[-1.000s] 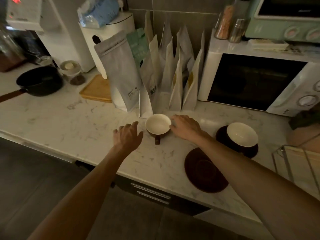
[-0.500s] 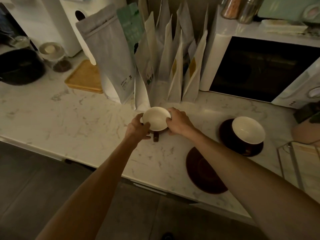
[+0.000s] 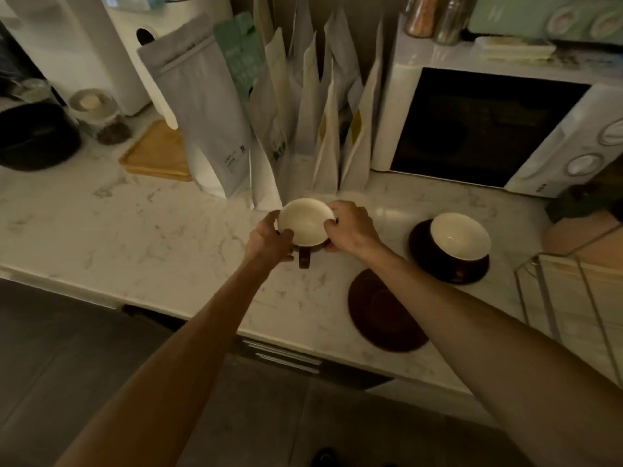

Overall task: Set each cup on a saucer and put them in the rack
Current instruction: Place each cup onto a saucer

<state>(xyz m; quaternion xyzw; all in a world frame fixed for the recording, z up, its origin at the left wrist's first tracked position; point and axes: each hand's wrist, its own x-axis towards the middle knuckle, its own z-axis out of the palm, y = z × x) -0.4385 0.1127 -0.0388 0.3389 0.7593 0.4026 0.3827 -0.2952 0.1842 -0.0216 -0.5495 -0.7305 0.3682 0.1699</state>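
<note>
Pretty dim kitchen shot, so details are a bit murky. Both hands are wrapped around the same cup (image 3: 306,223), a brown one with a cream inside, its handle poking toward the camera. The left hand (image 3: 269,239) cups the left side with the thumb hooked on the rim, and the right hand (image 3: 350,227) grips the right side, fingers curled over the rim edge. So neither hand is spread out, both are closed onto that 1 cup. Can't really tell if the cup is resting on the marble counter (image 3: 135,230) or lifted just off it, the hands hide the base. It sits right in front of a row of standing paper pouches (image 3: 323,129), next to a big grey bag (image 3: 205,109). To the right and nearer the counter edge there's an empty dark saucer (image 3: 384,311) lying flat, apart from the held cup. Behind that saucer, a second cup (image 3: 460,235) already sits on its own saucer (image 3: 472,274), just in front of the white microwave (image 3: 488,123). The wire rack (image 3: 569,298) shows at the far right edge, only partly in view. Over on the left there's a wooden tray (image 3: 158,153), a small jar (image 3: 101,119) and a dark pan (image 3: 33,136).
</note>
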